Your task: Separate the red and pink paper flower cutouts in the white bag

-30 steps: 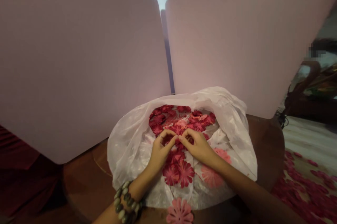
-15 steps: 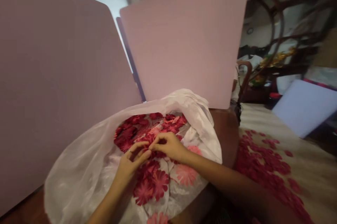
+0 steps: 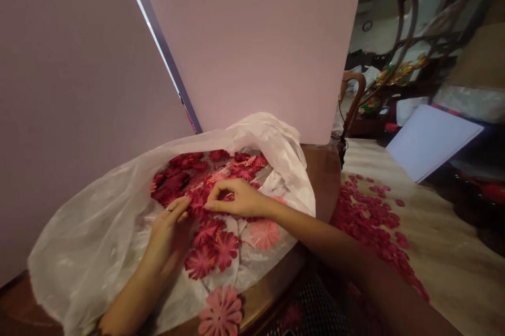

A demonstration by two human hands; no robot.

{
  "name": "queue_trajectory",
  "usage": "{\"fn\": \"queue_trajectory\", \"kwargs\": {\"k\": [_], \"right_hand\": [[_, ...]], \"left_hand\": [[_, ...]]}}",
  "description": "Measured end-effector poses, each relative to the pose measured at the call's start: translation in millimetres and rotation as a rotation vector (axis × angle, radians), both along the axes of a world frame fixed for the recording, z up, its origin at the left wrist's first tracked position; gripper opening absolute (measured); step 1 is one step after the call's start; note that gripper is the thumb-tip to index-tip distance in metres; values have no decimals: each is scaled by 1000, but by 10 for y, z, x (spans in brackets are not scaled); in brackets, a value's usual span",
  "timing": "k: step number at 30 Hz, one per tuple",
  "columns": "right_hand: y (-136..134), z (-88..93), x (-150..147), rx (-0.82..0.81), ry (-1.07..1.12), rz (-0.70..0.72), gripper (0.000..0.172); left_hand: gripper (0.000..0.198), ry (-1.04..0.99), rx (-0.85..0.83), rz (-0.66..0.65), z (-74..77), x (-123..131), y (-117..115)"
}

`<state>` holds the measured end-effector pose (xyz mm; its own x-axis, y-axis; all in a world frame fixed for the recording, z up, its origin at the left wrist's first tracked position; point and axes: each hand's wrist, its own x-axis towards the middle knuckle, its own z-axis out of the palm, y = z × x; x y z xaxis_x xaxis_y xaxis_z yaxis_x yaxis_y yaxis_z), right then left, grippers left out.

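Note:
A white plastic bag [image 3: 87, 236] lies open on a round wooden table [image 3: 319, 178], filled with red and pink paper flowers [image 3: 189, 168]. My left hand [image 3: 168, 236] rests on the flowers with its fingers curled and thumb out, touching a red flower. My right hand [image 3: 234, 199] is just to its right, thumb and forefinger pinched together on a flower in the pile. Two dark red flowers [image 3: 211, 254] and a pale pink one [image 3: 264, 233] lie on the bag near my wrists. Another pink flower [image 3: 221, 315] sits at the table's front edge.
Two tall pink boards [image 3: 252, 41] stand behind the bag. More red flowers [image 3: 374, 220] are scattered on the pale floor to the right. A white board [image 3: 430, 139] leans there, with a wooden chair [image 3: 353, 99] and dim furniture behind.
The view has swung to the right, showing more of the floor. My hands have moved slightly apart; the right one stays pinched in the flower pile and the left has eased back.

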<state>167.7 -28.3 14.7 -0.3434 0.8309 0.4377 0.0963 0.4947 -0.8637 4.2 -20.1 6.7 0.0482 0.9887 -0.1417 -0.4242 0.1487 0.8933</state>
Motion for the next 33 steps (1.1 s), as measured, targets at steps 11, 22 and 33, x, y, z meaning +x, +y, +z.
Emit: {"fn": "queue_trajectory", "kwargs": {"k": [11,22,33], "right_hand": [[-8,90,145,-69,96,82,29],[13,-35,51,-39,-203,-12,15],[69,-137,-8,-15,-235,-137,24]], "left_hand": [[25,181,265,-120,-93,4,-4],[8,550,661,-43,-110,-27,-53],[26,536,619,-126,-164,-25,-44]]}}
